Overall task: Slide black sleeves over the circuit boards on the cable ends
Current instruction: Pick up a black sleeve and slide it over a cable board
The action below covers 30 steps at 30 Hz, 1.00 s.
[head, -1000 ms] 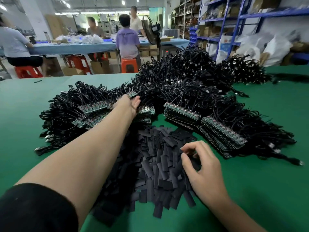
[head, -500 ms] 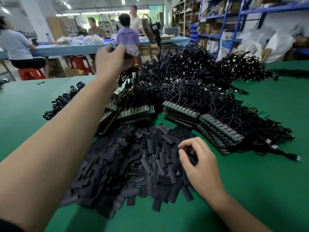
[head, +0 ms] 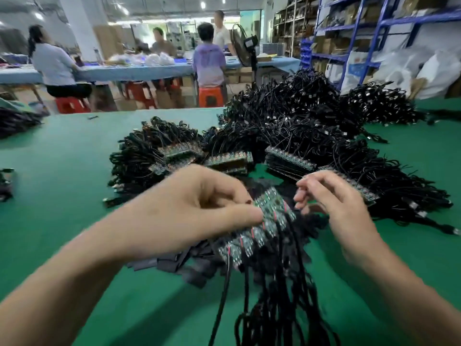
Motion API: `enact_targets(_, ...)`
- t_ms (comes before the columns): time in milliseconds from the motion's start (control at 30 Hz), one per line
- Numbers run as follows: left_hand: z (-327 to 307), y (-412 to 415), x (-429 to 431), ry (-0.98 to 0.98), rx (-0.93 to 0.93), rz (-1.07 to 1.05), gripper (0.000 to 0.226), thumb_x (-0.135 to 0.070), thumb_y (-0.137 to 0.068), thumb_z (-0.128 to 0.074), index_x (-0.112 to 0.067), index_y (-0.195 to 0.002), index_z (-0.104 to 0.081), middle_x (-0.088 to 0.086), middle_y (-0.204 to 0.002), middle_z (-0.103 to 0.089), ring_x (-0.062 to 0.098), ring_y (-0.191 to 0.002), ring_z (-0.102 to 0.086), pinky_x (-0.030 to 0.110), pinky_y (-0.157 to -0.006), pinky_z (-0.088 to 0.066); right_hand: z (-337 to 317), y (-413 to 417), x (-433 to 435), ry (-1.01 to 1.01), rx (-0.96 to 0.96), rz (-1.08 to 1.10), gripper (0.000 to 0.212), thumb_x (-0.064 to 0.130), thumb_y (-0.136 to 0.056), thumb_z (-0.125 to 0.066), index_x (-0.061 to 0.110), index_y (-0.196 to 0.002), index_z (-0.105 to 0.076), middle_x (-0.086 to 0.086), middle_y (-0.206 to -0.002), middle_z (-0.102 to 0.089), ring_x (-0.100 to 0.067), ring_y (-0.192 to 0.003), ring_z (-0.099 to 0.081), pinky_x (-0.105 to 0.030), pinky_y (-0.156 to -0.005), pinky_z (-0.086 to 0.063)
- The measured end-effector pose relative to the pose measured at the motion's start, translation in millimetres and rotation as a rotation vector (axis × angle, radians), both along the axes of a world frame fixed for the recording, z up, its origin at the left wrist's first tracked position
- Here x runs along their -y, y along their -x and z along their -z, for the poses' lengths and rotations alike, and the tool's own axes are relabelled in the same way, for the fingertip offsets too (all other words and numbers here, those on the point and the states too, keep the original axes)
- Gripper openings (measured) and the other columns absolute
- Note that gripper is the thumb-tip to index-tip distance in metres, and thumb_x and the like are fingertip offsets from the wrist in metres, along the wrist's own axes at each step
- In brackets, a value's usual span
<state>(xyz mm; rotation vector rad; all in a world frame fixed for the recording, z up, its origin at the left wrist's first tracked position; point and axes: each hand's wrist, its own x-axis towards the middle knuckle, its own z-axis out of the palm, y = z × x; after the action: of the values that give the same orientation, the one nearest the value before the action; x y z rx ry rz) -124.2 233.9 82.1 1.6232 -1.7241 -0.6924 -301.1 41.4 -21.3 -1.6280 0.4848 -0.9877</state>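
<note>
My left hand (head: pixel 189 208) grips a fanned bundle of green circuit boards (head: pixel 262 223) by their upper edge, thumb across the front. Their black cables (head: pixel 272 295) hang down toward me. My right hand (head: pixel 334 203) hovers just right of the boards with fingers curled; whether it pinches a sleeve is blurred. The pile of flat black sleeves (head: pixel 174 263) lies on the green table (head: pixel 62 176) beneath both hands, mostly hidden by them.
Rows of stacked circuit boards (head: pixel 289 158) with tangled black cable heaps (head: pixel 299 121) fill the table beyond my hands. More cable bundles (head: pixel 144 151) lie at the left. People sit on red stools at a blue table (head: pixel 139 71) behind. Blue shelving (head: pixel 354 41) stands at the right.
My left hand brought a bundle of boards and cables from high at the back down in front of me. My right hand lifted off the sleeve pile toward the boards.
</note>
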Motion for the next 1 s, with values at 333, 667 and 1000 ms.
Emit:
enact_targets(333, 113.3, 3.4, 19.1, -0.06, -0.374, -0.257, 0.038, -0.056, -0.094, -0.063, -0.021, -0.09, -0.078, 0.007, -0.065, -0.056, 0.015, -0.053, -0.052, 0.023, -0.057, -0.043, 13.3, -3.0, -38.3, -0.117, -0.434, -0.4, 0.026, 0.045, -0.091, -0.07, 0.02, -0.085, -0.07, -0.003, -0.076, -0.07, -0.015, -0.069, -0.064, -0.022, -0.059, -0.052)
enact_targets(667, 157.4, 1.7, -5.0, -0.007, -0.681, -0.318, 0.016, -0.031, -0.086, -0.072, -0.018, -0.09, -0.08, 0.01, -0.082, -0.076, 0.015, -0.073, -0.072, 0.024, -0.06, -0.057, 32.8, 2.0, -31.8, -0.245, -0.488, -0.479, 0.016, 0.027, -0.093, -0.074, 0.011, -0.093, -0.071, -0.014, -0.084, -0.076, -0.024, -0.073, -0.069, -0.03, -0.058, -0.054)
enact_targets(1000, 168.1, 12.5, -6.8, 0.052, -0.514, -0.4, 0.01, -0.031, -0.084, -0.073, -0.022, -0.086, -0.078, 0.004, -0.075, -0.077, 0.013, -0.07, -0.073, 0.034, -0.074, -0.06, 48.4, -2.1, -51.8, 0.458, -0.544, -0.148, 0.011, 0.035, -0.088, -0.078, 0.031, -0.09, -0.067, 0.019, -0.092, -0.067, -0.005, -0.091, -0.065, -0.017, -0.077, -0.046)
